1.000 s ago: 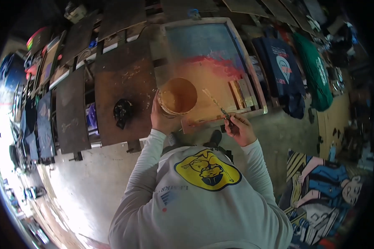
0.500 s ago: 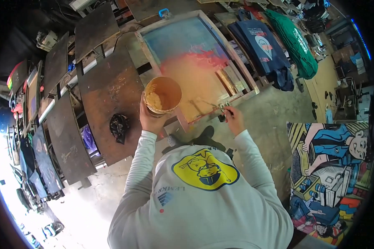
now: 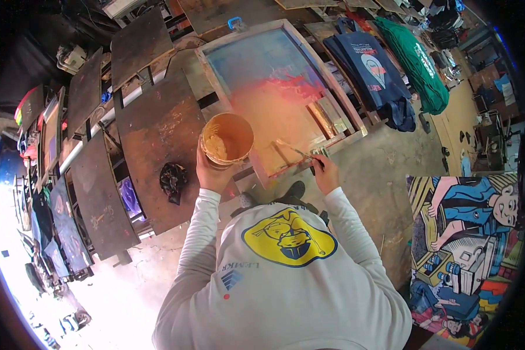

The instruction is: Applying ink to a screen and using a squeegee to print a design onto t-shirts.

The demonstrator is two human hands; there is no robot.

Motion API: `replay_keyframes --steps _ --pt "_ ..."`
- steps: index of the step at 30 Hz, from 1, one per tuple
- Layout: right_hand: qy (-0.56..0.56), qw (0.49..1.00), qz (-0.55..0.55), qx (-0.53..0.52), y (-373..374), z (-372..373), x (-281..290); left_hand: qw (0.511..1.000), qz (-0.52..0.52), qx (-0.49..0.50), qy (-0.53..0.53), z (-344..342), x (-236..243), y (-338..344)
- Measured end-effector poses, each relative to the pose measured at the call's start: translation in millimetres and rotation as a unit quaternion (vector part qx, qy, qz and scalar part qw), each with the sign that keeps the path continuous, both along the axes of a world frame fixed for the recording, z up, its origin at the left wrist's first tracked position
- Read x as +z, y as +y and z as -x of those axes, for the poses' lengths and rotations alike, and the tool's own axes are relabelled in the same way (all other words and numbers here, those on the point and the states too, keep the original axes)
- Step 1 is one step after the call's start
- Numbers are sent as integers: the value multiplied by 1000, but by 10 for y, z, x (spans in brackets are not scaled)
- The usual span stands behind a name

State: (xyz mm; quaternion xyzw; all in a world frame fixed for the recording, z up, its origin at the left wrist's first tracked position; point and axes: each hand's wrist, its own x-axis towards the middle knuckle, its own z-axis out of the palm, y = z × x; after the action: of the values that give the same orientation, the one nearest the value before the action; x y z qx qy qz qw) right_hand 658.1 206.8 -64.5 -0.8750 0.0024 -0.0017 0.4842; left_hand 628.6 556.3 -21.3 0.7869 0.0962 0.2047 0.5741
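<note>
Workshop: dark boards (image 3: 163, 116) beside a framed screen (image 3: 256, 70)
Bucket (image 3: 232, 140): mouth upward, by the screen's near left edge
Left hand (image 3: 211, 174): fingers wrapped around the bucket's side
Right hand (image 3: 326, 171): fingers pinched on a thin tool (image 3: 296, 150)
Tool tip: over the screen; step looks like tool work outside the bucket, next move probably needs the bucket steady

Left hand (image 3: 212, 175) (partly) hidden by bucket (image 3: 227, 140).

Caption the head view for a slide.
Left hand holding a tub, right hand holding a thin tool over a colour-stained framed screen.
</note>
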Motion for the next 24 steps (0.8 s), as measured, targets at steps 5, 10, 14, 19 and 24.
replay_keyframes --steps 5,10,14,19,24 --pt "-5 1000 2 -9 16 37 -19 999 43 -24 -9 -24 36 -29" --pt "-12 1000 18 -14 -25 84 -26 999 48 -26 0 -51 5 -75" --pt "8 999 -22 -45 -38 85 -1 1000 20 -19 10 -92 -19 -91" --pt "126 963 -225 -84 -24 121 28 995 90 -47 -17 -107 -26 -100" --pt "321 801 -501 -68 90 258 158 996 36 -73 -31 -74 48 -105"
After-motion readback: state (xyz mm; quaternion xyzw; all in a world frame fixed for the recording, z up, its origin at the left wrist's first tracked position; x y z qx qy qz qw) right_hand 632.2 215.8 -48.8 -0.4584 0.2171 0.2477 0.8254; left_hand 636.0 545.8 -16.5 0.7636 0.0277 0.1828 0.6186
